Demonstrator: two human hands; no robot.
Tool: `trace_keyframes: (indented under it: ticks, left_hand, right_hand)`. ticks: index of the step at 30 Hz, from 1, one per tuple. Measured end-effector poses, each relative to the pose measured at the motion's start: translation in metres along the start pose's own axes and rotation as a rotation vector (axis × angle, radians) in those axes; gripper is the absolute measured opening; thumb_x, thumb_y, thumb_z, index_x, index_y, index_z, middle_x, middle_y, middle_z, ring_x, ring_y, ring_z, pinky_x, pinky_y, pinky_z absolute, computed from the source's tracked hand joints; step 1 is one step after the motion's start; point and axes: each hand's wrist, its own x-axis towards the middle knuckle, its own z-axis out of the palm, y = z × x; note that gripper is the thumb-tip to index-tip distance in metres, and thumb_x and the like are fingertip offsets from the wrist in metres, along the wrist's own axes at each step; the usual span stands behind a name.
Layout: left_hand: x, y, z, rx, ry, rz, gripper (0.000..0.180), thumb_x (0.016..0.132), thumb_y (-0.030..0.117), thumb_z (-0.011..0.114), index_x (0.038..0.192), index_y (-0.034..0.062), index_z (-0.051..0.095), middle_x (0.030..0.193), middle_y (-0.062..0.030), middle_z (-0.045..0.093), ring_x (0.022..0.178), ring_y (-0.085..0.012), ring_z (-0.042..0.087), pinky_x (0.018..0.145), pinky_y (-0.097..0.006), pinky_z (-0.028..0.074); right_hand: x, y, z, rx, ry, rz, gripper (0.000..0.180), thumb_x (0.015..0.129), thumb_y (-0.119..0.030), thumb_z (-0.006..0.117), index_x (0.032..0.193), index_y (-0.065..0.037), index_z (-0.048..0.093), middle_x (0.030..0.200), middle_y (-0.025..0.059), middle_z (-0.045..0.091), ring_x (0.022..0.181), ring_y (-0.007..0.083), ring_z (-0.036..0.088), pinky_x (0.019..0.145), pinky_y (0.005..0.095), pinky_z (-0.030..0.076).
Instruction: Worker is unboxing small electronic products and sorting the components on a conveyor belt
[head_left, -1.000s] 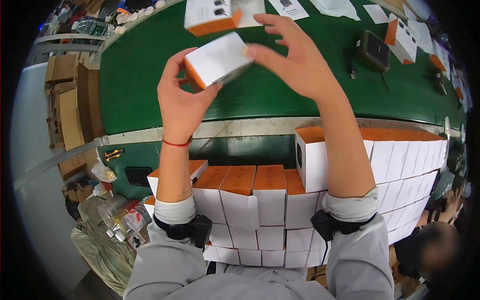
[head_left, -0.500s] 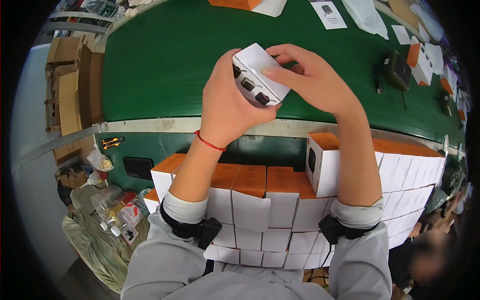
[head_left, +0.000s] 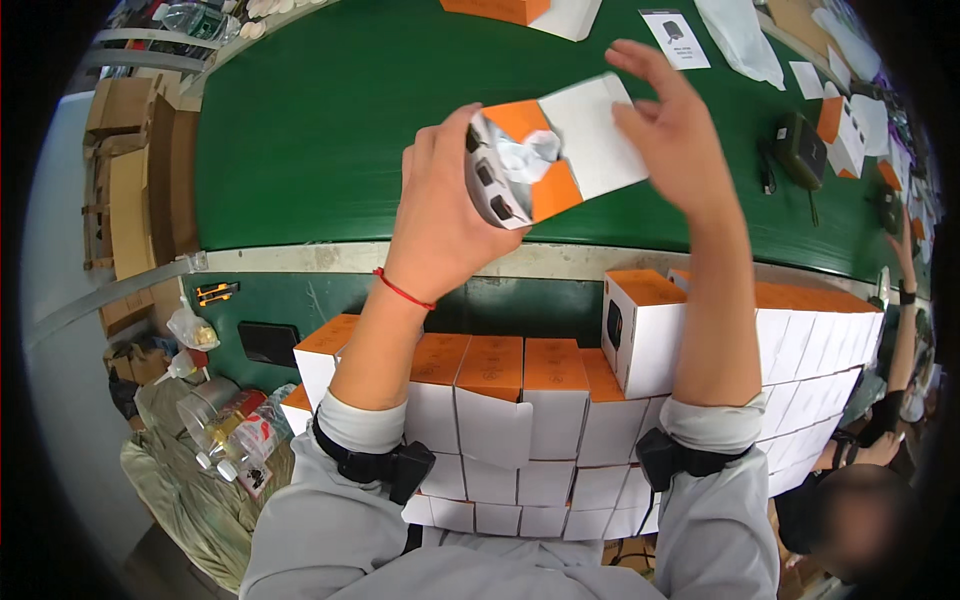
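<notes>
My left hand (head_left: pixel 435 195) is closed around a small carton (head_left: pixel 553 192), white outside with orange inner flaps and dark gadgets pictured on one side. Its white lid (head_left: pixel 593 130) stands folded out to the right. A pale, crumpled filling, perhaps a plastic bag (head_left: pixel 527 157), shows in the opening; what lies under it is hidden. At the lid's right edge is my right hand (head_left: pixel 672 135), fingers spread, the thumb touching or just beside the lid. Both hands are above the green work surface (head_left: pixel 310 150).
Stacked white-and-orange cartons (head_left: pixel 555 400) stand in front of me, one carton (head_left: pixel 640 335) sitting higher. To the right lie a dark green device (head_left: pixel 800 150) and a cable. A printed card (head_left: pixel 675 40) lies far off. At left are a yellow cutter (head_left: pixel 216 293) and a black phone-like slab (head_left: pixel 268 342).
The carton's lid has swung open to the right, uncovering the orange flaps and pale filling. My right hand has moved up and right, its fingers spreading. A co-worker's arm appears at right.
</notes>
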Motion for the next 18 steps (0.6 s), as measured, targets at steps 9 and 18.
trace_keyframes:
  ticks: [9,18]
  left_hand:
    - [0.001,0.001,0.001,0.221,0.119,0.045,0.096,0.057,0.015,0.093,0.145,0.0101,0.056,0.133,-0.0161,0.057,0.124,-0.0375,0.050,0.107,-0.049,0.044]
    - [0.003,-0.002,-0.002,0.080,0.159,0.106,0.095,0.058,0.019,0.094,0.145,0.0101,0.056,0.135,-0.0146,0.058,0.128,-0.0361,0.048,0.109,-0.049,0.041]
  right_hand:
    - [-0.014,-0.002,0.029,-0.793,-0.175,-0.369,0.032,0.084,-0.027,0.082,0.105,-0.007,0.071,0.101,0.0082,0.072,0.098,0.0297,0.063,0.087,0.0395,0.052]
    - [-0.007,0.004,0.022,-0.203,-0.292,0.308,0.036,0.094,-0.032,0.079,0.111,-0.002,0.068,0.094,0.0125,0.075,0.086,0.0202,0.073,0.077,0.0369,0.057]
